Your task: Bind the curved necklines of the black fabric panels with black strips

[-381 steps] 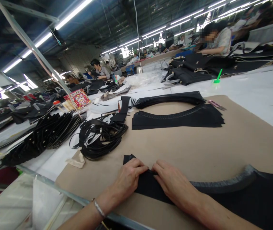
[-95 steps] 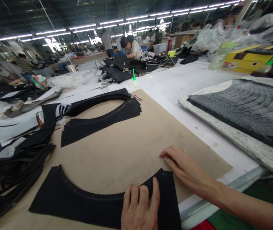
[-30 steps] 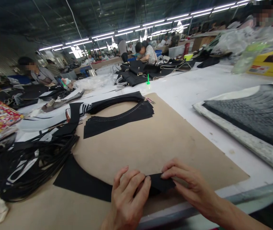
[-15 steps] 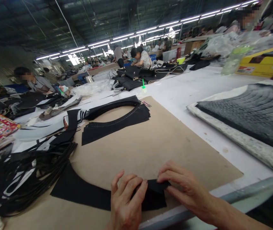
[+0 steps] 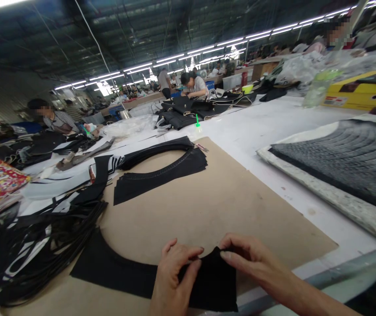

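A black curved fabric piece (image 5: 122,267) lies along the near edge of brown paper (image 5: 175,215), its concave edge facing away from me. My left hand (image 5: 176,274) rests over its right half, thumb and fingers pinching the curved edge. At the top right corner of the piece, my right hand (image 5: 249,256) grips the tip between thumb and bent fingers, and that end is slightly raised. Farther up the paper, two stacks of similar black pieces (image 5: 155,182) form an oval opening. What lies beneath my left palm is hidden.
A bundle of black strips (image 5: 43,250) sits at the left. Small red-handled snips (image 5: 202,148) and a green-tipped bottle (image 5: 197,124) are beyond the stacks. On the right lies a slab with dark textured sheets (image 5: 339,162); behind it stands a yellow box (image 5: 356,94). Other people work farther back.
The right end of the black fabric piece, folded over before, now lies opened out. My right hand has moved slightly to its corner, and the left fingers have drawn together into a pinch.
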The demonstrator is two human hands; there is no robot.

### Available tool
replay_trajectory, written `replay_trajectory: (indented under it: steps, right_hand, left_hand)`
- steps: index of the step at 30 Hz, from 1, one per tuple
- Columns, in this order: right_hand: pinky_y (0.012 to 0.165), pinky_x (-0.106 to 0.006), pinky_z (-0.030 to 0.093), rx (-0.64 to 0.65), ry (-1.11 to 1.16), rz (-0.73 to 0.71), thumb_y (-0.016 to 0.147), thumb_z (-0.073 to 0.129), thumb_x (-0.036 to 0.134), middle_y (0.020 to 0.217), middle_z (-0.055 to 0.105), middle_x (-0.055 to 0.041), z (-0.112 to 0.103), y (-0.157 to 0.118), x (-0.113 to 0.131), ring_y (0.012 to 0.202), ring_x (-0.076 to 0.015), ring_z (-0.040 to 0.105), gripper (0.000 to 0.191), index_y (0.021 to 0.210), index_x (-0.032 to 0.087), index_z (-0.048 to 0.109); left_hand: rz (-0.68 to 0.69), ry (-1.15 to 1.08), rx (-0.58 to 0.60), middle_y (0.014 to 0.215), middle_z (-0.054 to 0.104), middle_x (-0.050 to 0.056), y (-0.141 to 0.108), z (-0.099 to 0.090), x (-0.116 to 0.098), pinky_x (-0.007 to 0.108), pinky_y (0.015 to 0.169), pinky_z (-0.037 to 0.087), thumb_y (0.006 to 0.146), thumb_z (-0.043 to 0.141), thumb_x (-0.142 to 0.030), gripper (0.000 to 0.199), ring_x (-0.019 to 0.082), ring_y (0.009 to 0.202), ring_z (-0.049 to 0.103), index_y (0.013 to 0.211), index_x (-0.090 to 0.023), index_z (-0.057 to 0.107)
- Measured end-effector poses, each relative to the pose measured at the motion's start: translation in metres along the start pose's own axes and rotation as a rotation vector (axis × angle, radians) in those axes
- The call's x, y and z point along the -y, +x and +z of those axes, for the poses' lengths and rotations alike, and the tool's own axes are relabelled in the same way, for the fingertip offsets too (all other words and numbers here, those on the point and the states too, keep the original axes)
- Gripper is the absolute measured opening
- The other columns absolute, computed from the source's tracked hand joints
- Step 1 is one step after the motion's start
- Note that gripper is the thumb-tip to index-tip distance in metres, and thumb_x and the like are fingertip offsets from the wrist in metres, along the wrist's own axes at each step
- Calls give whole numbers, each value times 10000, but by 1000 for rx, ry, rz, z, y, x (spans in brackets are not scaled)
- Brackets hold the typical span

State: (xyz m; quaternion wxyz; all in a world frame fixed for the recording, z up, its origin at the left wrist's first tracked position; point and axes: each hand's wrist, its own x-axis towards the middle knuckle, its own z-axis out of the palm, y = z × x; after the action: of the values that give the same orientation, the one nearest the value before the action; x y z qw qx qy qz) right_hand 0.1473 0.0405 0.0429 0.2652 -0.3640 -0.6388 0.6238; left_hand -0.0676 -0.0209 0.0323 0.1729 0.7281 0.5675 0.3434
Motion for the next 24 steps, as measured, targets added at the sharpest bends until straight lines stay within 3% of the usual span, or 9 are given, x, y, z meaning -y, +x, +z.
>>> replay_trajectory:
  steps: [5,8,12,17,24]
  right_hand:
    - [622,-245,360,14,273,128,750,677,577,687,534,17,5,2,1,659,-132,477,421,783,165,596]
    - [569,-220,356,6,393,182,704,726,573,666,536,27,8,2,-1,602,-107,478,444,792,157,598]
    - [526,-207,391,-8,466,240,697,735,557,639,533,36,12,1,-7,549,-94,491,445,810,152,589]
    - [493,-211,423,-50,500,313,667,745,549,600,523,45,15,3,-9,500,-93,503,446,787,157,568]
    - [512,-249,469,-73,515,302,658,734,565,624,518,41,15,3,-11,521,-117,520,443,782,172,574]
  left_hand:
    - [-277,-200,-17,917,736,6,1,-1,-6,440,1081,386,850,598,-327,170,211,928,671,945,-267,727]
    - [-359,-292,32,886,720,20,4,-3,-10,353,975,466,827,599,-332,190,210,913,658,924,-242,735]
    - [-428,-364,81,830,695,13,9,-6,-14,273,867,479,814,595,-327,197,182,841,636,912,-226,733]
    - [-494,-378,101,816,678,6,10,-6,-14,263,843,449,815,594,-372,228,176,829,609,928,-223,724]
    - [-501,-411,118,757,647,4,12,0,-11,252,754,448,825,589,-400,259,161,753,575,922,-202,726]
